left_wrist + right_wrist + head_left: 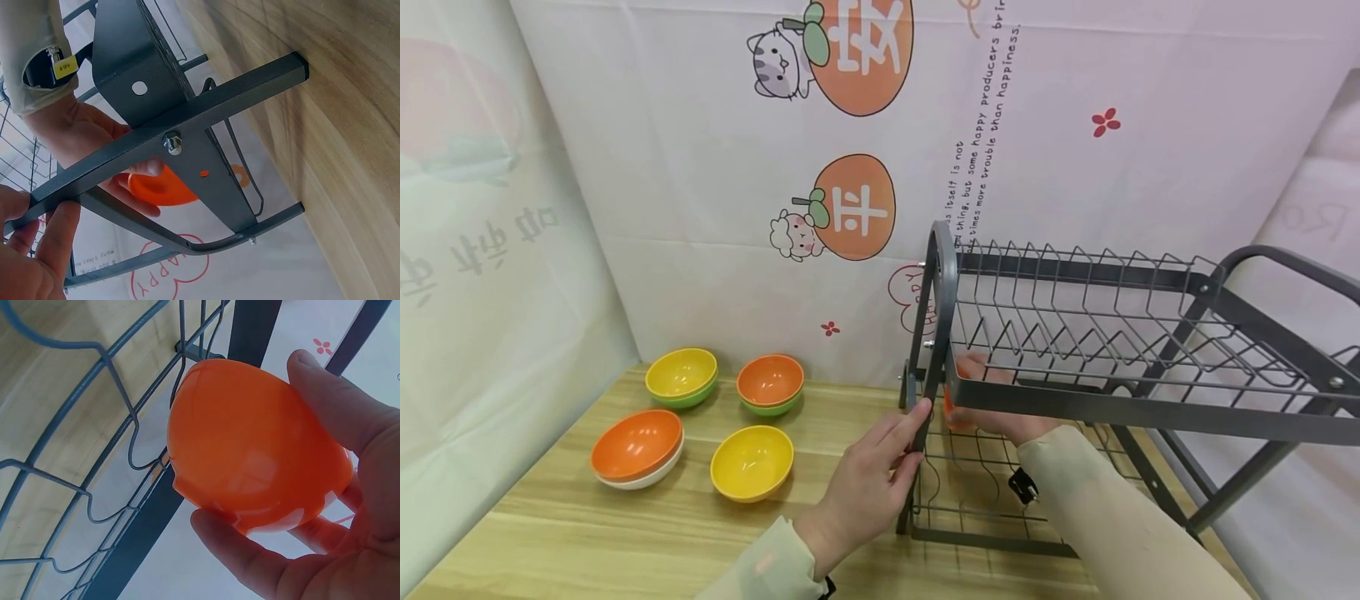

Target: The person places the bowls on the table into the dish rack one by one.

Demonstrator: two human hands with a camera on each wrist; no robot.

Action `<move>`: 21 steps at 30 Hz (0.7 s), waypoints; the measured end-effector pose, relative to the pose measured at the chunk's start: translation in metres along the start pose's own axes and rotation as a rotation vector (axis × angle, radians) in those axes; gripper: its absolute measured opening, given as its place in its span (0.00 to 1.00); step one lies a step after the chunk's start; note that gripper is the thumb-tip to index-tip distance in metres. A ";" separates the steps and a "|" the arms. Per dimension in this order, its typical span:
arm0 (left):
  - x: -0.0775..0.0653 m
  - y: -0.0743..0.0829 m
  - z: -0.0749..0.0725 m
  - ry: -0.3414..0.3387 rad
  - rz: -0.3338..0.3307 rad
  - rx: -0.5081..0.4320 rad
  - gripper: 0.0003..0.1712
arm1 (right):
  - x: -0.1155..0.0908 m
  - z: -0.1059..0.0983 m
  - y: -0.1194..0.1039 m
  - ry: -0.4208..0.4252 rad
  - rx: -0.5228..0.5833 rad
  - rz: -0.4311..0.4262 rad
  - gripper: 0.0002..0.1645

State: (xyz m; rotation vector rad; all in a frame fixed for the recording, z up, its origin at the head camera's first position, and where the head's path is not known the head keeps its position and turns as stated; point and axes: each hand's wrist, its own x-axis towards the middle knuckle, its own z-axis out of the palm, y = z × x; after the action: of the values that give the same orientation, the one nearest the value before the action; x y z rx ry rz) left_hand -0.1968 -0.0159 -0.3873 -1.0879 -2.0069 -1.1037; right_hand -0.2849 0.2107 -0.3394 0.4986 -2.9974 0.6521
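Note:
Inside the lower tier of a dark metal dish rack, my right hand holds an orange bowl with thumb and fingers around its sides. The bowl is tilted, its rounded outside facing the right wrist camera, close to the rack's wires and end panel. In the head view the rack's upper tier and post partly hide it. My left hand grips the rack's near left upright post, thumb on one side and fingers on the other.
Left of the rack, on the wooden table, stand a yellow bowl on a green one, an orange bowl on a green one, an orange bowl on a white one, and a single yellow bowl. A printed cloth hangs behind.

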 end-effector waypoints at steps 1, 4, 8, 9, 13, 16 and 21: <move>0.000 0.000 0.000 -0.003 -0.005 0.000 0.44 | 0.002 0.002 0.002 0.011 -0.015 -0.007 0.45; -0.001 0.001 0.000 -0.010 -0.020 -0.005 0.43 | 0.008 0.010 0.006 0.047 -0.007 -0.024 0.44; -0.001 0.002 -0.001 -0.020 -0.040 -0.014 0.42 | 0.019 0.024 0.011 0.080 0.046 0.002 0.47; -0.001 0.002 -0.001 -0.024 -0.045 -0.016 0.43 | 0.022 0.027 0.012 0.084 0.060 0.013 0.47; -0.001 0.003 -0.001 -0.028 -0.050 -0.021 0.43 | 0.030 0.033 0.013 0.057 0.038 0.057 0.39; -0.001 0.002 -0.001 -0.023 -0.047 -0.019 0.44 | 0.034 0.030 0.010 0.035 0.019 0.069 0.34; -0.001 0.000 -0.001 -0.012 -0.031 -0.009 0.45 | 0.038 0.032 0.012 0.022 0.046 0.096 0.34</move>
State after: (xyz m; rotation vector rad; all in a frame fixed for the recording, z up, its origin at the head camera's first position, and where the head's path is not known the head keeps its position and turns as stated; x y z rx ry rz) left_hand -0.1956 -0.0168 -0.3880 -1.0737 -2.0368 -1.1255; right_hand -0.3236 0.1961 -0.3690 0.3493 -3.0071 0.7291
